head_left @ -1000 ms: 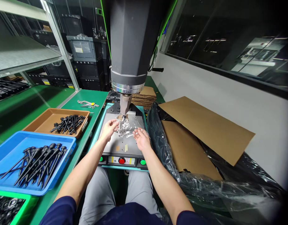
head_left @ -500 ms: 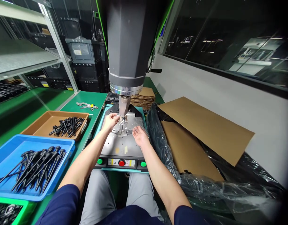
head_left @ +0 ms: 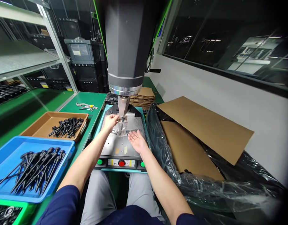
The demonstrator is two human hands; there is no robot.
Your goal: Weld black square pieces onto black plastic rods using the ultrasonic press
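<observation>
My left hand is closed in a pinch at the left side of a small clear fixture, just below the machine's metal tip. Whatever lies between its fingertips is too small to make out. A small dark part sits at the top of the fixture, under the tip. My right hand is open, palm up with fingers stretched, over the right of the metal plate. Its fingertips are close to the fixture's base; I cannot tell whether they touch it.
On the left stand a brown tray and a blue tray of black rod-like parts, and a green bin. Pliers lie behind. Cardboard sheets and black plastic film are at the right. Red and green buttons line the front.
My right hand has moved left and slightly down, its palm turning more upward and its fingers stretching towards the fixture. My left hand stays at the fixture's left side.
</observation>
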